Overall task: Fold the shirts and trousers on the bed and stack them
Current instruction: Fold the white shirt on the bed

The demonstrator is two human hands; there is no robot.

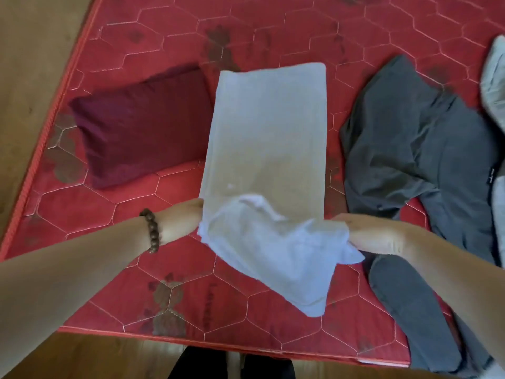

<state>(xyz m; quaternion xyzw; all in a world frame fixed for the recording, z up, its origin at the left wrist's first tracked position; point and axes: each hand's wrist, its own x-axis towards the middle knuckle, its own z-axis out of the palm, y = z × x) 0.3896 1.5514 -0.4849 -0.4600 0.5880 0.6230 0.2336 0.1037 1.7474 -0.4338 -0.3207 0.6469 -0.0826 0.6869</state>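
One red quilted mattress [109, 214]; one folded maroon garment [142, 124]; one pale grey garment [265, 132]; one dark grey garment [410, 160]; two hands; one beaded bracelet [151, 231].

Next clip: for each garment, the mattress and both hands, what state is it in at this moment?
White shirt: folded into a narrow strip, near end lifted.
Maroon garment: folded, lying flat.
Dark grey garment: unfolded, rumpled.
Light grey garment: mostly out of frame, state unclear.
Left hand: gripping the shirt's near edge.
Right hand: gripping the shirt's near edge.
Red mattress: bare.
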